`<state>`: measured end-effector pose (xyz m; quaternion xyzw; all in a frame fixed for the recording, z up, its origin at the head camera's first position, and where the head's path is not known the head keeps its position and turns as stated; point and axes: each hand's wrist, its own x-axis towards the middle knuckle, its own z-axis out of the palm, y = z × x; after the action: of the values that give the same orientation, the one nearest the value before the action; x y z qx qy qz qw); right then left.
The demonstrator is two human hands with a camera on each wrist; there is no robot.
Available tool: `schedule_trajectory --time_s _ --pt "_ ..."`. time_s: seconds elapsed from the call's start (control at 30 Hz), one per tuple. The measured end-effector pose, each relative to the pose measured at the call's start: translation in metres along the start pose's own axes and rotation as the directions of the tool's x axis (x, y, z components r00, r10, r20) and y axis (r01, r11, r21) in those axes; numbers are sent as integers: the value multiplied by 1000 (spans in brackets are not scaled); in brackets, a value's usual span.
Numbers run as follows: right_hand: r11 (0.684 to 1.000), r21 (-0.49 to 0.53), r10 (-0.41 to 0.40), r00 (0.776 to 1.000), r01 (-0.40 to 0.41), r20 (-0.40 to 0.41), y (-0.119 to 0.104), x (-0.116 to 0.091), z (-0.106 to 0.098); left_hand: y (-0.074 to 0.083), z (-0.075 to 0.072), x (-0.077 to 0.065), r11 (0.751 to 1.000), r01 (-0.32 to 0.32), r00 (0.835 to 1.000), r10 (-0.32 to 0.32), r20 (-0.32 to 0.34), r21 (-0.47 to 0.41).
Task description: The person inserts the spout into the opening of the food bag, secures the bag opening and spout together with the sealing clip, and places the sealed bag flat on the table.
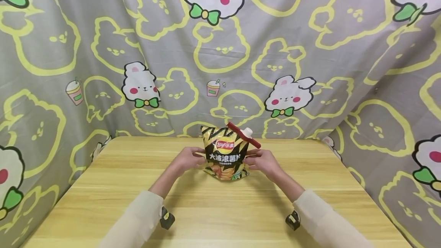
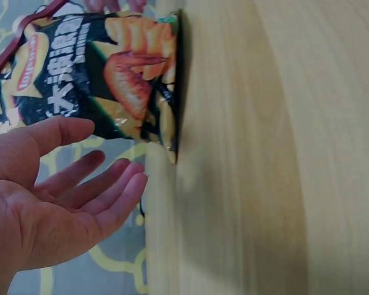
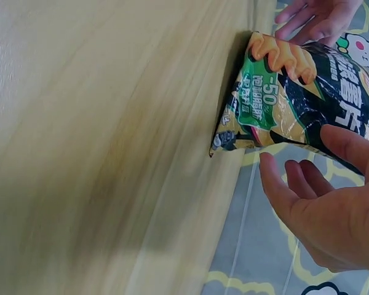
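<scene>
A black-and-yellow Lay's potato chip bag (image 1: 225,159) stands upright on the table. A red sealing clip (image 1: 254,142) with a white spout (image 1: 246,132) sits slanted across its upper right corner. My left hand (image 1: 191,158) is at the bag's left side; in the left wrist view its fingers are loosely spread and the thumb points at the bag's edge. On the opposite side is my right hand (image 1: 263,160), below the clip. The right wrist view shows that thumb overlapping the bag's side edge, the fingers relaxed; whether it touches is unclear.
The wooden table (image 1: 227,213) reaches back to a grey curtain (image 1: 237,60) printed with rabbits and yellow outlines, which also hangs at both sides. Small black devices (image 1: 167,218) are worn at both wrists.
</scene>
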<state>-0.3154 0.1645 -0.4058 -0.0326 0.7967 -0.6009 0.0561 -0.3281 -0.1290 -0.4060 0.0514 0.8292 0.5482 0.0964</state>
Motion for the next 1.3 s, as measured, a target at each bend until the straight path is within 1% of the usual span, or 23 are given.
schedule_trajectory --time_s 0.13,0.43,0.63,0.73,0.93,1.07,1.3 --pt "1000 12 -4 1000 4 -12 4 1 5 -5 5 1 1000 -11 1000 12 19 -5" --pt "999 44 13 1000 -12 -19 10 0 14 -8 13 2 1000 -5 1000 5 10 5" --pt "1000 11 0 1000 0 -20 8 -4 17 -9 17 3 1000 -16 1000 16 -1 8" --pt "1000 18 -10 1000 11 -16 7 -5 19 -9 17 3 999 -32 999 33 -13 38" --pt "999 16 -28 1000 28 6 6 -8 22 -5 16 1 985 -57 996 67 -57 163" --pt "1000 10 -29 1000 29 -4 7 -8 23 -3 17 -1 984 -58 995 71 -72 166" --pt "1000 -2 1 999 -1 -32 2 -8 20 1 17 -3 970 -99 986 125 -107 220"
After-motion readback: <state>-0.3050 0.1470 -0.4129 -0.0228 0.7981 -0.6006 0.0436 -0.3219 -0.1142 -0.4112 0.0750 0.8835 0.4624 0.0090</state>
